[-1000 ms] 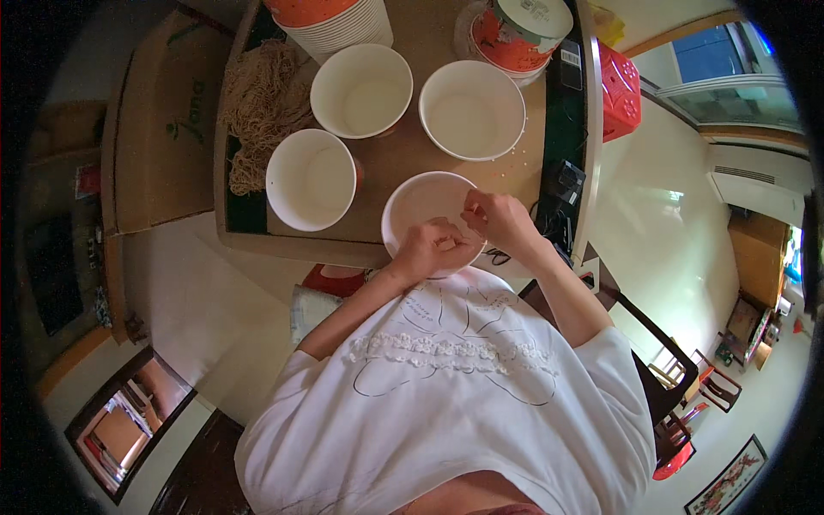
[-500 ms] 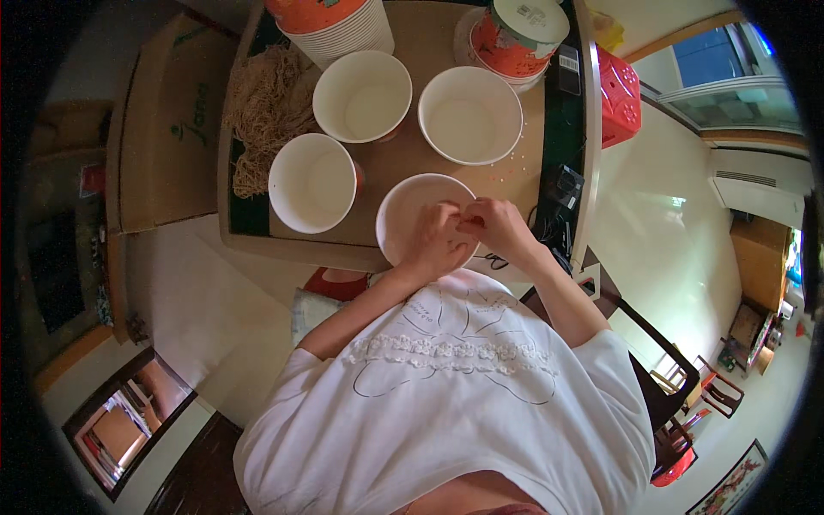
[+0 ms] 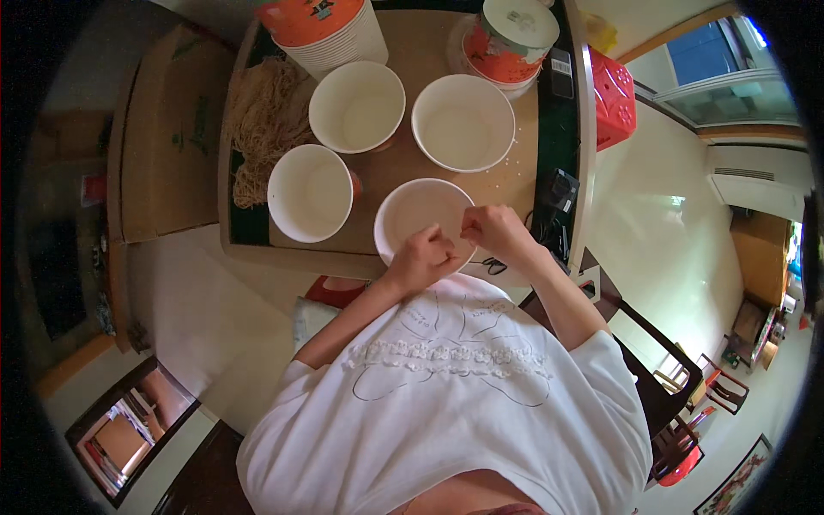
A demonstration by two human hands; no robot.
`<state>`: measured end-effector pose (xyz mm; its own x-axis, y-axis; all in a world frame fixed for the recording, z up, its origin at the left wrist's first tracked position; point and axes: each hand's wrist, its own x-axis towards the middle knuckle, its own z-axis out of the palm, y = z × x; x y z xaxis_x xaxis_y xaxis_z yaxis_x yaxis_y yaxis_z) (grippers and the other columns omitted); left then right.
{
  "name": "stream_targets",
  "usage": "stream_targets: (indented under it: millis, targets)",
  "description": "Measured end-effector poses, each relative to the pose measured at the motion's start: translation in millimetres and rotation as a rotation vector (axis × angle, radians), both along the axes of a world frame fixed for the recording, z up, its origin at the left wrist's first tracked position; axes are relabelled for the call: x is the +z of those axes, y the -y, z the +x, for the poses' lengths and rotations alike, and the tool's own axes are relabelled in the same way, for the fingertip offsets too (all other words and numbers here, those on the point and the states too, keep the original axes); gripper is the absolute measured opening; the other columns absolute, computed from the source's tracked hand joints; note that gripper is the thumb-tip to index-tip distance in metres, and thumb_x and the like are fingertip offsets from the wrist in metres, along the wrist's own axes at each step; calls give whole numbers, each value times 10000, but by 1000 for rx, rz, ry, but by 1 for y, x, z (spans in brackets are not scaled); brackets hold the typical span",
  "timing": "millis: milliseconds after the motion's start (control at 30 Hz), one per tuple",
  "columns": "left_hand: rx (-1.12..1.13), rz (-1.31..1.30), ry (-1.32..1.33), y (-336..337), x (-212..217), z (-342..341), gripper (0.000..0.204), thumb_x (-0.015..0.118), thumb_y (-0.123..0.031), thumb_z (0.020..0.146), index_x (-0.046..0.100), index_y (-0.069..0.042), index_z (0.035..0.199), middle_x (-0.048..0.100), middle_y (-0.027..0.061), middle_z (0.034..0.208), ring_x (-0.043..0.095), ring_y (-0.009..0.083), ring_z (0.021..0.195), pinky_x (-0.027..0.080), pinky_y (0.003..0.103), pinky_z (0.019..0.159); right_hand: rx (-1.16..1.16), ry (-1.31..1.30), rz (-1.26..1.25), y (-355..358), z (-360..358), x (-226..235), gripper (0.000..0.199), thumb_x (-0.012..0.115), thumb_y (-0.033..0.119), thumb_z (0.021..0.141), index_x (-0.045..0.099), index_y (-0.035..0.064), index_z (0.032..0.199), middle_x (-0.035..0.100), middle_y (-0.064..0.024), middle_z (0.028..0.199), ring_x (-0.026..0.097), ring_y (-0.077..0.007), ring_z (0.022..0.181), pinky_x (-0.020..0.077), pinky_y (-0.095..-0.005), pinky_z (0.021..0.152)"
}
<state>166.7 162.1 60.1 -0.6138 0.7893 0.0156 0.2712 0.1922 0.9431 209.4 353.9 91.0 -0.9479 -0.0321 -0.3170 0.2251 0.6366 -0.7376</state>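
Observation:
A white-walled paper bucket (image 3: 403,215) stands at the near edge of the table, in front of my body. Over its near side my left hand (image 3: 422,257) is closed, fingers curled inward. My right hand (image 3: 499,232) is closed at the bucket's right rim, fingertips pinched together. A small gap parts the two hands; whatever they pinch is too small or hidden to make out. Beyond stand three more open paper buckets: one to the left (image 3: 311,193), one behind it (image 3: 356,107) and one at the back right (image 3: 463,124). Their insides are pale.
A bundle of tan string (image 3: 268,120) lies along the left side, beside a stack of nested orange-and-white buckets (image 3: 343,43). Back right sits an upturned bucket (image 3: 506,62). Small white bits (image 3: 506,159), a black device (image 3: 562,189) and black loop handles (image 3: 494,266) lie at the right.
My hands have moved apart; the left drew back toward me and to the left, while the right stayed by the rim. The view has shifted slightly.

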Motion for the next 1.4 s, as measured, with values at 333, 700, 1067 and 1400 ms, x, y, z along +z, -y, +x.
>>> stream_targets:
  millis: [333, 700, 1067, 1400]
  targets:
    - [-23, -181, -710, -13, -7, 8, 128, 665, -194, 758, 642, -145, 875, 540, 56, 772, 585, 229, 657, 485, 345, 552, 10, -91, 58, 2, -2, -10, 122, 583, 172, 750, 601, 53, 728, 611, -161, 712, 602, -357, 685, 475, -432, 604]
    - [-33, -163, -485, -12, 0, 4, 173, 597, -189, 813, 613, -185, 985, 555, 68, 789, 596, 214, 630, 484, 350, 520, 56, -10, 227, 2, 5, 2, 229, 594, 275, 798, 588, 46, 786, 614, -157, 781, 610, -353, 736, 480, -442, 632]
    - [19, -161, -662, -21, 2, 9, 127, 620, -140, 776, 597, -126, 900, 564, 52, 797, 602, 208, 634, 484, 322, 491, 17, -66, 138, 1, 4, -11, 208, 564, 250, 815, 586, 44, 801, 606, -152, 799, 600, -361, 739, 472, -442, 631]
    - [63, -50, 1246, -18, -14, -9, 142, 551, -177, 882, 598, -47, 851, 585, -4, 746, 552, 87, 620, 449, 226, 533, -153, -93, 126, 11, 18, -3, 131, 591, 148, 803, 571, 19, 806, 594, -158, 810, 588, -352, 750, 467, -401, 639]
